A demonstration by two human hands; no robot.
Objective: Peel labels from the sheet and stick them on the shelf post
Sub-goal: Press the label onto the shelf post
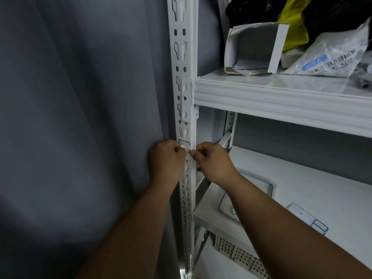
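A white perforated shelf post (184, 57) runs down the middle of the view. A white label with a blue border (184, 142) lies on the post's face, only its top edge showing above my fingers. My left hand (166, 161) is curled at the post's left side, its thumb tip on the label. My right hand (212, 163) pinches at the label's right end by the post's edge. The label sheet (307, 217), with blue-bordered labels on it, lies on the lower shelf (322, 188) to the right.
A grey curtain (80, 117) hangs left of the post. The upper shelf (281, 97) carries an open white box (255, 47), a plastic mailer bag (332, 55) and dark items. A blue-rimmed lid (259, 184) lies under my right forearm; a slotted crate (237, 252) sits below.
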